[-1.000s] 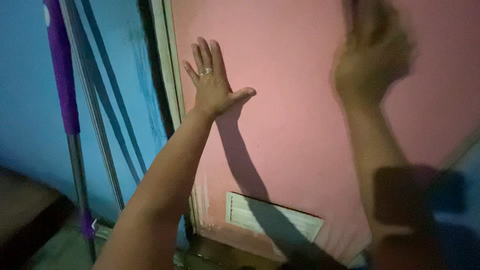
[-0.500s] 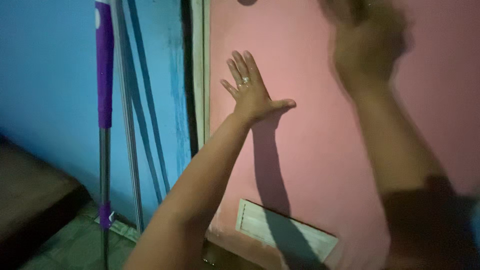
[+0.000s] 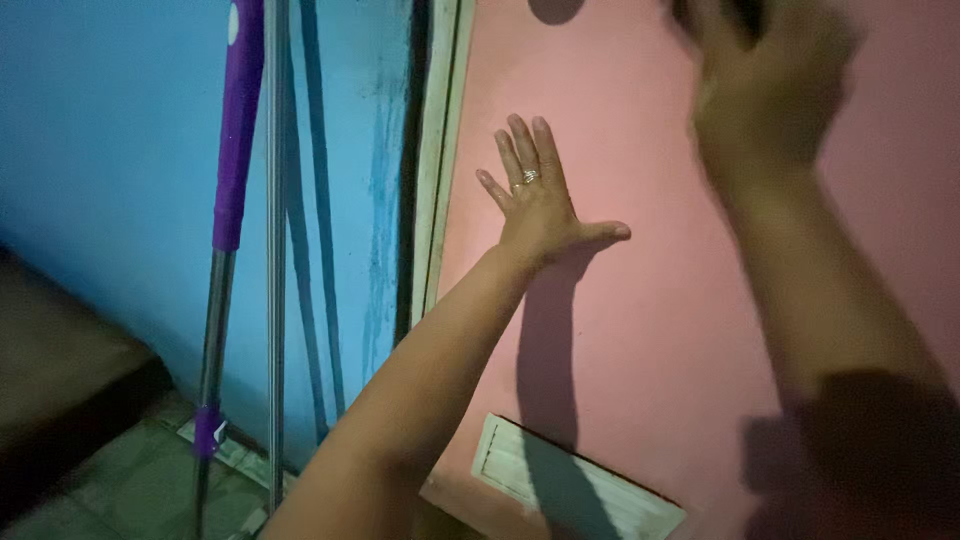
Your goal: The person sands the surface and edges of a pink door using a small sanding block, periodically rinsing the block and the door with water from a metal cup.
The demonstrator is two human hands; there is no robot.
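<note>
My left hand (image 3: pixel 541 196) lies flat against a pink door (image 3: pixel 660 300), fingers spread, with a ring on one finger. It holds nothing. My right hand (image 3: pixel 765 85) is raised near the top right of the view, close to the same door. It is blurred, and something dark shows above its fingers; I cannot tell what it is or whether the hand grips it. My right forearm runs down to a dark sleeve at the lower right.
A pale vent panel (image 3: pixel 570 485) sits low in the door. A pale door frame (image 3: pixel 440 170) borders a blue wall (image 3: pixel 110 150). A mop handle with a purple grip (image 3: pixel 238 140) and a metal pole (image 3: pixel 276 250) lean there. A green tiled floor (image 3: pixel 130 480) lies below.
The view has swung left, so the door, frame and poles sit further right in the picture. My left hand stays flat on the door. My right hand stays raised and blurred.
</note>
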